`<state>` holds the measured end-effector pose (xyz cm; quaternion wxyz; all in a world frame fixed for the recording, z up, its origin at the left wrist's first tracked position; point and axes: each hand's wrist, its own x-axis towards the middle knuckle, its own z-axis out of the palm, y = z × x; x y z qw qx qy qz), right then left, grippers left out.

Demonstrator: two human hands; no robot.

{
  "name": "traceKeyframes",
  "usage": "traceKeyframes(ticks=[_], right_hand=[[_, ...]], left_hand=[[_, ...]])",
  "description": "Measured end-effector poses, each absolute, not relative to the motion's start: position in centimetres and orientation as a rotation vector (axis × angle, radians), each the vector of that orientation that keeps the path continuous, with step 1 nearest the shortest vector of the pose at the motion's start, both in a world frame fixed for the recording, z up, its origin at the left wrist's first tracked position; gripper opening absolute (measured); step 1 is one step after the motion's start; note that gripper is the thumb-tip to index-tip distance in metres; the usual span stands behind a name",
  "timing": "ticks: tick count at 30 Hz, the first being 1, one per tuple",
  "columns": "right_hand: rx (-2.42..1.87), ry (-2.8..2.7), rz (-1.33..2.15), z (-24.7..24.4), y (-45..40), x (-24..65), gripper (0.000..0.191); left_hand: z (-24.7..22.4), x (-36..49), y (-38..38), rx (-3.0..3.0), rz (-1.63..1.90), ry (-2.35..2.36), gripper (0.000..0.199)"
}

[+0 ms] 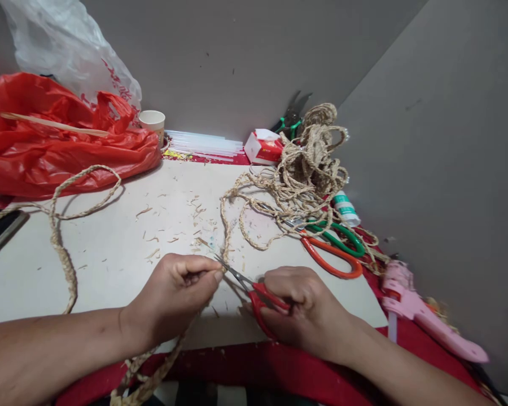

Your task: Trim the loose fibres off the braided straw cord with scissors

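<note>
A braided straw cord passes through the fingertips of my left hand, which pinches it near the middle of the white board. Part of the cord hangs below that hand toward my lap. My right hand holds small red-handled scissors, fingers in the loops. The blades are slightly apart, and their tips lie at the cord right beside my left fingertips. Whether the blades touch the cord I cannot tell. Straw trimmings are scattered on the white board beyond my hands.
A heap of braided cord lies at the back right, by larger scissors with orange and green handles. A pink glue gun rests at right. Red plastic bag, paper cup, glue sticks and a small box line the back.
</note>
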<state>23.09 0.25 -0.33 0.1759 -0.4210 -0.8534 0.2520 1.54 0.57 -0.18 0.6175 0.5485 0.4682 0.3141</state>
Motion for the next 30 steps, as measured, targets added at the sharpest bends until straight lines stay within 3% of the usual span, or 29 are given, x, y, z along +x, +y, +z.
traceKeyframes(ticks=[9, 18, 30], right_hand=[[-1.205, -2.455, 0.745, -0.7, 0.7, 23.1, 0.033], [-1.149, -2.28, 1.021, -0.4, 0.6, 23.5, 0.036], [-1.266, -2.403, 0.729, -0.4, 1.2, 23.3, 0.028]], left_hand=[[-0.4, 1.4, 0.6, 1.239, 0.73, 1.063, 0.018], [-0.3, 1.5, 1.2, 1.031, 0.755, 1.115, 0.02], [0.0, 1.0, 2.2, 0.914, 0.731, 0.97, 0.02]])
